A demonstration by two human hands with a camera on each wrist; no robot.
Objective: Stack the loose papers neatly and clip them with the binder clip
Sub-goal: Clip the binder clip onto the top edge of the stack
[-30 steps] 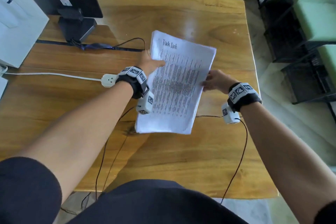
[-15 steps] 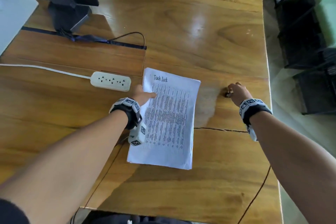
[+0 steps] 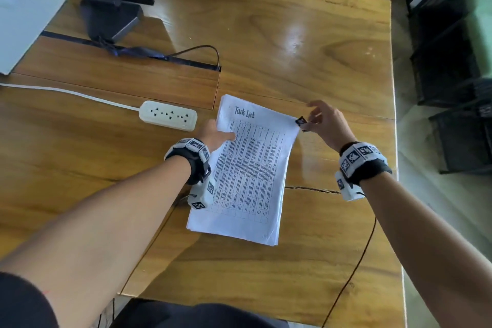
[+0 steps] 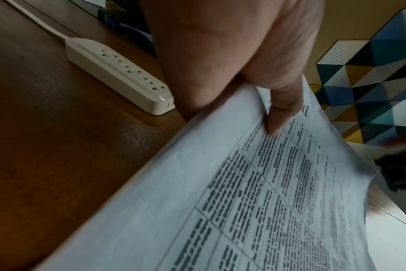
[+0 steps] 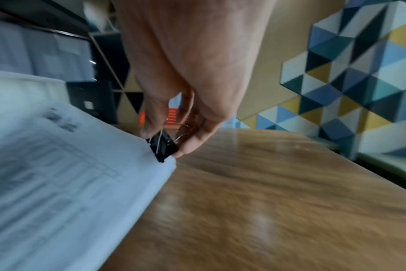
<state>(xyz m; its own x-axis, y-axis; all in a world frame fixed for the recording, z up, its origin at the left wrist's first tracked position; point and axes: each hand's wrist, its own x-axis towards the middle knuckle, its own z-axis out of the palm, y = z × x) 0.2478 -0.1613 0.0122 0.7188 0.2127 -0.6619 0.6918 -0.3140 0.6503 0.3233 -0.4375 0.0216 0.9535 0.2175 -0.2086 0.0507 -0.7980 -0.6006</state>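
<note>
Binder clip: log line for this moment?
binder clip: pinched by right hand | at top right corner of papers | left hand holds papers

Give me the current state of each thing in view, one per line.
paper stack: squared up, far end lifted off the table
binder clip: at the stack's far right corner, not clearly clamped on
left hand: grips the stack's left edge
right hand: pinches the clip
power strip: sockets unused
</note>
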